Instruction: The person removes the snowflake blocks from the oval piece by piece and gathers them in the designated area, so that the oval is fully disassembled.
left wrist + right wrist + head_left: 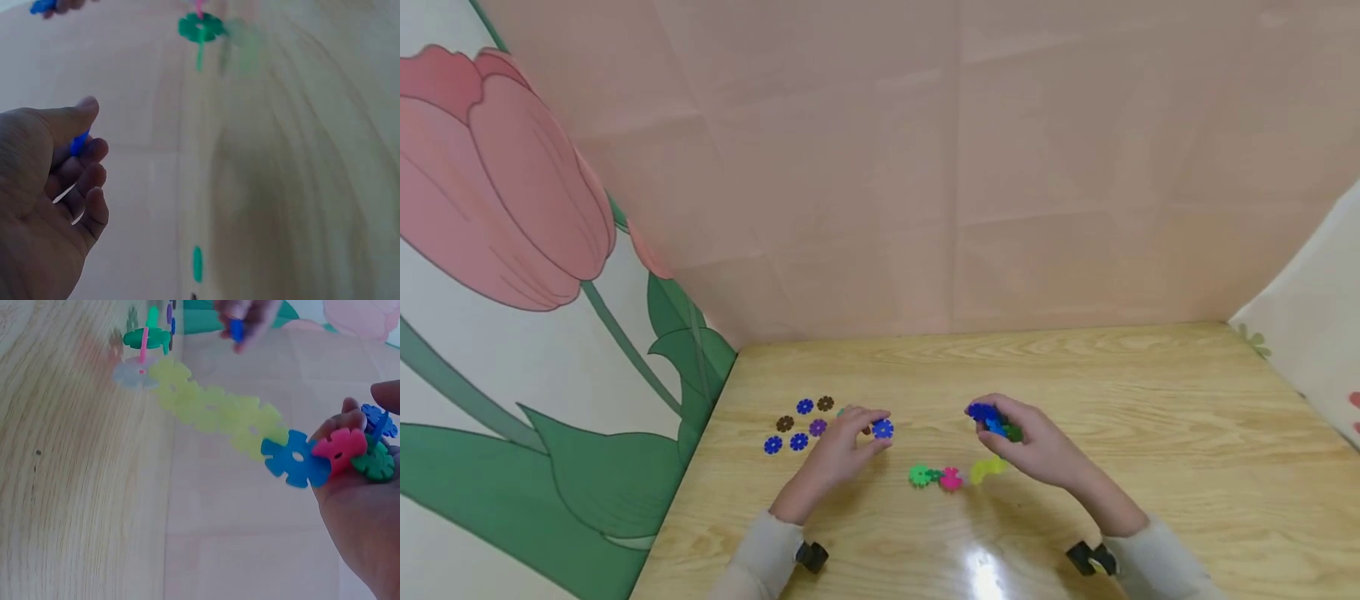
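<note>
My left hand (841, 451) pinches a blue notched plastic disc (883, 429) between thumb and fingers, above the table. In the left wrist view that disc (79, 144) shows edge-on. My right hand (1032, 439) holds one end of a chain of interlocked flower-shaped discs. Near the palm, the right wrist view shows a dark blue disc (379, 421), a green disc (374, 464), a pink disc (340, 450) and a blue disc (296, 459). Several pale yellow discs (209, 407) follow, sloping down to a clear disc (132, 372) and a green disc (147, 339) by the tabletop.
Loose blue discs (772, 445), brown discs (785, 423) and a purple disc (817, 427) lie on the wooden table (1187, 433) left of my left hand. A pink cloth backdrop (955, 208) rises behind the table, and a tulip-printed panel (550, 333) borders its left side.
</note>
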Demonstrator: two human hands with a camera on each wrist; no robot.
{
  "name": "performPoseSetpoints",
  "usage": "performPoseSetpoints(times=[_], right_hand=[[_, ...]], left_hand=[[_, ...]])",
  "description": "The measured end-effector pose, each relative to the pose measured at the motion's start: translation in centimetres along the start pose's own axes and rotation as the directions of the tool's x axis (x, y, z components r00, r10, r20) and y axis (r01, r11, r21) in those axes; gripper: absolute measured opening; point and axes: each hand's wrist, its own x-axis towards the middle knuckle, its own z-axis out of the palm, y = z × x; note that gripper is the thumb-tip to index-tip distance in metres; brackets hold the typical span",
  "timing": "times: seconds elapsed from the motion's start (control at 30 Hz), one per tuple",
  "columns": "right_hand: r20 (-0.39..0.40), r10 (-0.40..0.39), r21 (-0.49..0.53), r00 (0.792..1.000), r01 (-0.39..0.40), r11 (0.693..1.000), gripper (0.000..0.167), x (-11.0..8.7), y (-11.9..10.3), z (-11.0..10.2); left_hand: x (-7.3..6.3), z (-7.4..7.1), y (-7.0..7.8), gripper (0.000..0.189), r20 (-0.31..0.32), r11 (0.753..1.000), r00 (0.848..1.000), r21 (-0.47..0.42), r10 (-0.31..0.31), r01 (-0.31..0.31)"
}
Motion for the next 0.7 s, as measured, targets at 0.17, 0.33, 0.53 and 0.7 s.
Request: performPoseSetpoints(times=[0.17, 0.33, 0.53, 0.7], right_hand=[[0.03, 0.009, 0.055, 0.999, -0.011, 0.998, 0.026, -0.3, 0.2, -0.4], [0.038, 0.031, 0.075, 0.999, -0.033, 0.997, 0.023, -0.5, 0.2, -0.6], [0.058, 0.059, 0.082, 0.997, -0.064, 0.995, 0.016, -0.4, 0.2, -0.7], [0.058, 0.041, 0.11, 0.997, -0.047, 0.993, 0.02, -0.3, 0.4, -0.7]], left_hand=[[-0.6, -0.1, -2.8, 0.044, -0.032, 0.997, 0.998, 0.051, -0.062, 0.063], [-0.9, -0.2, -5.1, 0.046, -0.076, 0.981, 0.984, 0.095, -0.164, 0.171], [-1.1, -0.4, -6.2, 0.041, -0.115, 0.957, 0.965, 0.14, -0.237, 0.252], [-1.1, -0.6, -6.5, 0.037, -0.142, 0.937, 0.955, 0.201, -0.261, 0.286]])
